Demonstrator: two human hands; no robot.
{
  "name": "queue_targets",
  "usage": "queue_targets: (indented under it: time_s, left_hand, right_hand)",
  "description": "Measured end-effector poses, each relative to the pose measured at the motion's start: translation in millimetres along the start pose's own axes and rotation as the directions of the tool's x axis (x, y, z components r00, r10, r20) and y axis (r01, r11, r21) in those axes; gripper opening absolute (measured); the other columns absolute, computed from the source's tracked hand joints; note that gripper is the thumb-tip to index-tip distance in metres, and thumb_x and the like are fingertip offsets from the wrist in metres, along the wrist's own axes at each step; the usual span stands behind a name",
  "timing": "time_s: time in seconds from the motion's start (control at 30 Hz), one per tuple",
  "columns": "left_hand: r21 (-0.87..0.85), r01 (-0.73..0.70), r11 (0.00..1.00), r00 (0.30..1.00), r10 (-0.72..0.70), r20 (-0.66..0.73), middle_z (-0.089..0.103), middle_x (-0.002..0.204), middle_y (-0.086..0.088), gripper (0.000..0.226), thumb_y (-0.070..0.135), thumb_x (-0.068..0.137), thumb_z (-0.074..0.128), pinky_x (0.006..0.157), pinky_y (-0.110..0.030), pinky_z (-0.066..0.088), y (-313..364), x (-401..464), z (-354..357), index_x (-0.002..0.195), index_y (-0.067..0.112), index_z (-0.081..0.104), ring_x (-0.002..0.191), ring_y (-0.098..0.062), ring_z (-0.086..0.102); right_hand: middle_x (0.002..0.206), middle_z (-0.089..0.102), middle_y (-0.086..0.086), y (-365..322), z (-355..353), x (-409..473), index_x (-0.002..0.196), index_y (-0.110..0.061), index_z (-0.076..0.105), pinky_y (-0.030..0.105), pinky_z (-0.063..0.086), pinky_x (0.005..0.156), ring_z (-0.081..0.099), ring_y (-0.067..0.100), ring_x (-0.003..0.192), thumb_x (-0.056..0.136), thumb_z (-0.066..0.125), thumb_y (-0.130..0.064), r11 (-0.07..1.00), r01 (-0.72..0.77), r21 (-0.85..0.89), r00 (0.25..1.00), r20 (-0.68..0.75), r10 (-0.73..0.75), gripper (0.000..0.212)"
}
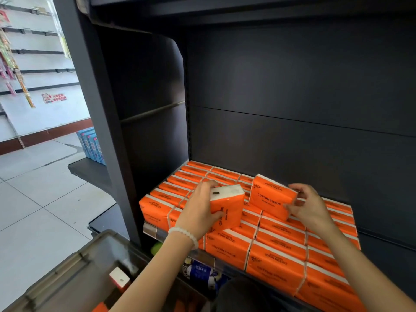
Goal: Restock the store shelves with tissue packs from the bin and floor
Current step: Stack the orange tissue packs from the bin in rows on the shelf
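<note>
Head view. My left hand (200, 207) grips an orange plastic-wrapped tissue pack with a white end face (227, 208): the thumb lies across its near orange face and the fingers curl over the far top edge, where most of them are hidden behind the pack. A small dark mark shows on the white end; I cannot read it. A white beaded bracelet (184, 234) sits on that wrist.

My right hand (309, 209) pinches a second orange tissue pack printed "COTTON TISSUE" (273, 197) at its right end, fingertips on the upper corner and thumb on the lower edge. This pack stands tilted on its long edge, resting on the layer below.

Both packs are above a layer of matching orange tissue packs (279, 251) that covers the dark metal shelf (162, 235). The layer's near right corner is cut off by my forearm and the picture edge. The dark back panel (292, 86) above is bare.

Near left, a grey plastic bin (74, 273) is partly cut off by the lower edge; one orange-and-white pack (120, 279) shows inside, the remaining contents hidden by my arm. Below the shelf lip, a blue-and-white wrapped item (200, 272) is too blurred to identify. Far left, blue boxes (91, 145) stand on a low shelf, half hidden behind the upright.
</note>
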State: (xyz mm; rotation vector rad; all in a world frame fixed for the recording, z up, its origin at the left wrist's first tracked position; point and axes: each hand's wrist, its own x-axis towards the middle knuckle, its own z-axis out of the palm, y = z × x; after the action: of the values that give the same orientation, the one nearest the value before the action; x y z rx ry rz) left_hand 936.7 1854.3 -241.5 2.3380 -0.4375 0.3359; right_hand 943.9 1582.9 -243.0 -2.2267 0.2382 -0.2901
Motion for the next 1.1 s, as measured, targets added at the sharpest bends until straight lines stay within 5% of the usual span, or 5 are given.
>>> queue_targets:
  time_s: [0.17, 0.4, 0.57, 0.83, 1.1]
  left_hand:
    - [-0.087, 0.077, 0.993, 0.996, -0.074, 0.044, 0.042, 0.125, 0.008, 0.06, 0.015, 0.078, 0.074, 0.091, -0.025, 0.05, -6, -3, 4, 0.119, 0.035, 0.035, 0.114, -0.01, 0.047]
    - [-0.07, 0.024, 0.997, 0.997, -0.018, 0.078, 0.039, 0.141, 0.008, 0.073, 0.017, 0.085, 0.067, 0.099, -0.022, 0.038, -17, -9, 3, 0.131, 0.052, 0.023, 0.127, -0.009, 0.041]
    - [-0.16, -0.001, 0.987, 0.999, -0.005, -0.038, 0.051, 0.126, 0.014, 0.071, 0.018, 0.084, 0.069, 0.098, -0.029, 0.047, -4, -1, -2, 0.139, 0.038, 0.029, 0.116, -0.005, 0.051]
    - [0.188, -0.234, 0.954, 0.952, 0.264, -0.154, 0.062, 0.118, 0.0, 0.05, 0.012, 0.081, 0.069, 0.099, -0.037, 0.042, -20, 64, -40, 0.128, 0.02, 0.056, 0.108, -0.019, 0.056]
    - [0.472, -0.156, 0.868, 0.988, 0.135, 0.078, 0.052, 0.133, 0.003, 0.05, 0.011, 0.09, 0.053, 0.101, -0.038, 0.038, -55, 152, -46, 0.136, 0.029, 0.046, 0.12, -0.023, 0.044]
  right_hand:
    - [0.128, 0.05, 0.005, 2, 1, -1, 0.127, -0.021, 0.049, 0.042, 0.051, 0.09, 0.051, 0.026, 0.118, 0.078, 0.073, -0.007, 1.0, -0.018, 0.019, 1.0, -0.005, 0.018, 0.057]
    - [0.129, 0.053, 0.005, 6, 7, -7, 0.129, -0.026, 0.047, 0.05, 0.051, 0.091, 0.053, 0.027, 0.118, 0.081, 0.071, -0.017, 0.996, -0.037, 0.08, 0.999, 0.005, 0.037, 0.054]
    - [0.125, 0.052, 0.003, 1, 6, -5, 0.131, -0.021, 0.045, 0.035, 0.05, 0.084, 0.052, 0.022, 0.114, 0.08, 0.073, -0.013, 0.99, -0.059, 0.132, 0.996, -0.055, 0.066, 0.059]
    - [0.107, 0.056, -0.004, -16, 2, 29, 0.113, -0.024, 0.048, 0.024, 0.047, 0.073, 0.055, 0.014, 0.101, 0.077, 0.075, -0.011, 0.985, 0.036, 0.166, 0.996, -0.083, -0.022, 0.047]
    - [0.111, 0.057, -0.003, -36, 39, 87, 0.113, -0.024, 0.05, 0.013, 0.044, 0.063, 0.056, 0.009, 0.098, 0.075, 0.076, -0.01, 0.973, 0.14, 0.186, 0.987, -0.104, -0.122, 0.048]
